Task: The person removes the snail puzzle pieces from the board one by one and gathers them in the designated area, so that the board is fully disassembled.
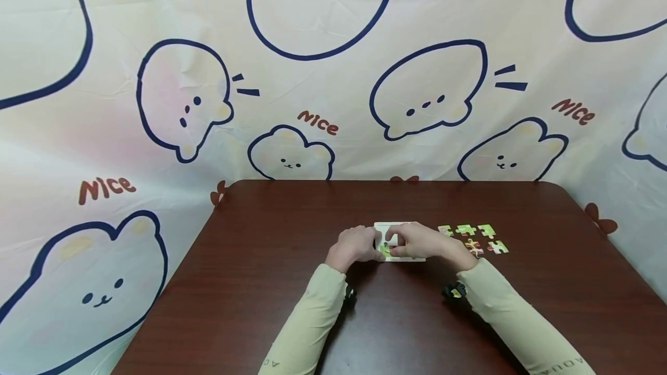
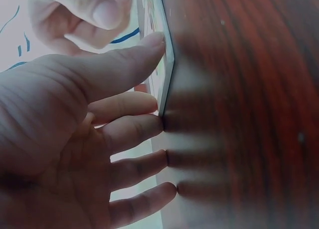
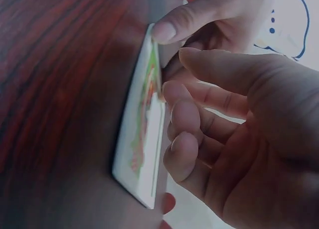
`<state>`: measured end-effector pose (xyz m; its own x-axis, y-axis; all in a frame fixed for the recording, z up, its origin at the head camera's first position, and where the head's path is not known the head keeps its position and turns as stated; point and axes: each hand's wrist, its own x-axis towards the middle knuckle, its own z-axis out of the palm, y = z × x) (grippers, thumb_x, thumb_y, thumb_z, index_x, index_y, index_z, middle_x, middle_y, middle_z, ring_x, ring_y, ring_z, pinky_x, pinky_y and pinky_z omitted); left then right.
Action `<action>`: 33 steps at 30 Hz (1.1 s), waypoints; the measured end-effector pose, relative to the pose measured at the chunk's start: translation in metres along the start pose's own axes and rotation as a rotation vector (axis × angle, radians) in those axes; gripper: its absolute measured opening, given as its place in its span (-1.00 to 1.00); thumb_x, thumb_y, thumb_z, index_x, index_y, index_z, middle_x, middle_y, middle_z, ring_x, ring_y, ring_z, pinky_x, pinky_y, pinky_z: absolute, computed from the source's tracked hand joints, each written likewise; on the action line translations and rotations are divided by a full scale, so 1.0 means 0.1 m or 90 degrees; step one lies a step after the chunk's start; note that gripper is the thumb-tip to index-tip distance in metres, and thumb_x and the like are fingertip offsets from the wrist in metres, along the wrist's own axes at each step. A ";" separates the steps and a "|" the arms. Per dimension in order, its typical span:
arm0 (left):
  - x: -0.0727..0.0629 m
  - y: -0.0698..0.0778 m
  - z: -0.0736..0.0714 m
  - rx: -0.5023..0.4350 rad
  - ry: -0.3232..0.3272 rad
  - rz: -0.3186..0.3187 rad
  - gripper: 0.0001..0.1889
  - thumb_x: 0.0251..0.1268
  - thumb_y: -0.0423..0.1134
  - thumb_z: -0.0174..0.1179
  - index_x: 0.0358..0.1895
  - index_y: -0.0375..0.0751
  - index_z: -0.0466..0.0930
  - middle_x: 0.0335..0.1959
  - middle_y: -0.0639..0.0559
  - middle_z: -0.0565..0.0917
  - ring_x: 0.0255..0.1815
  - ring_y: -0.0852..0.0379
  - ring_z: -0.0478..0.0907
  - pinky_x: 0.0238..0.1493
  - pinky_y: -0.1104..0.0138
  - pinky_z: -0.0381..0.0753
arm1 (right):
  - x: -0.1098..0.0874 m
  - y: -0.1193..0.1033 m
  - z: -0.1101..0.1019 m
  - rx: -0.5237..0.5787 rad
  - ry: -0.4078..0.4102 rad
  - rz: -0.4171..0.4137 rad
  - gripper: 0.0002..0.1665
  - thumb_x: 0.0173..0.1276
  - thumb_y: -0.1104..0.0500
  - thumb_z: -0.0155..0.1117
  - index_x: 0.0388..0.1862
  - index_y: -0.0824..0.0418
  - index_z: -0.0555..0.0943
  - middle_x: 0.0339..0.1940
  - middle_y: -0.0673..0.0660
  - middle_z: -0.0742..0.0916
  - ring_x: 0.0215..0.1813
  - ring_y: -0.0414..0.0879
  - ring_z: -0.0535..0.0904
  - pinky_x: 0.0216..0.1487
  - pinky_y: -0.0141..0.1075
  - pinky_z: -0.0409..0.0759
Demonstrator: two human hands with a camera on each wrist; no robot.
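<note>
A white puzzle tray (image 1: 384, 225) lies flat on the table, with green and red picture pieces (image 3: 142, 119) in it. My left hand (image 1: 357, 245) is at the tray's left side. Its thumb rests on the tray near a corner, and its fairly straight fingertips touch the edge and tabletop, as the left wrist view shows. Over the tray is my right hand (image 1: 424, 241), its fingers loosely bent and the index fingertip at a piece's edge. Thumb and index finger stand apart, with nothing visible between them. Both hands partly hide the tray in the head view.
Several loose jigsaw pieces (image 1: 465, 230) lie on the brown wooden table (image 1: 292, 219), right of the tray and beside the right wrist. A white cloth with cartoon outlines (image 1: 312, 85) hangs behind the table and at its sides.
</note>
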<state>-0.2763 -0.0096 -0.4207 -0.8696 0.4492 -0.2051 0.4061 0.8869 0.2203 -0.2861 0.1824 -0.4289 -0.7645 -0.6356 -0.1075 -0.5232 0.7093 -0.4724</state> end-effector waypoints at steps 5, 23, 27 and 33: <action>0.01 0.01 0.00 -0.002 -0.005 -0.006 -0.71 0.13 0.11 0.39 -0.28 0.04 0.59 -0.52 0.11 0.52 -0.48 0.16 0.42 -0.46 0.30 0.36 | 0.01 0.04 0.03 0.031 -0.012 0.011 -0.67 0.36 0.12 0.32 0.06 0.15 0.56 -0.48 -0.04 0.65 -0.48 -0.25 0.51 -0.39 -0.36 0.48; 0.00 0.02 -0.02 0.010 -0.013 -0.005 -0.71 0.15 0.13 0.37 -0.28 0.06 0.58 -0.48 0.12 0.54 -0.43 0.17 0.45 -0.41 0.28 0.40 | 0.03 0.06 0.11 0.086 -0.051 0.057 -0.60 0.35 0.16 0.32 0.14 0.14 0.49 -0.54 0.00 0.61 -0.56 -0.19 0.46 -0.49 -0.34 0.43; 0.00 0.01 -0.01 0.016 -0.015 -0.002 -0.68 0.15 0.15 0.36 -0.24 0.04 0.58 -0.48 0.11 0.53 -0.44 0.16 0.44 -0.43 0.28 0.39 | 0.04 0.05 0.12 0.082 -0.057 0.062 -0.62 0.36 0.16 0.32 0.11 0.11 0.46 -0.55 0.01 0.59 -0.56 -0.17 0.45 -0.50 -0.32 0.41; 0.01 0.00 -0.01 0.012 -0.013 -0.005 -0.65 0.13 0.15 0.38 -0.20 0.02 0.60 -0.49 0.10 0.53 -0.45 0.16 0.44 -0.45 0.29 0.38 | 0.06 0.03 0.11 0.089 -0.072 0.048 -0.64 0.38 0.15 0.30 0.06 0.10 0.38 -0.62 -0.02 0.54 -0.62 -0.19 0.41 -0.54 -0.35 0.36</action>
<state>-0.2777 -0.0088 -0.4196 -0.8670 0.4443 -0.2258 0.4049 0.8921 0.2006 -0.2883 0.1780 -0.4405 -0.7485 -0.6179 -0.2408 -0.4027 0.7121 -0.5752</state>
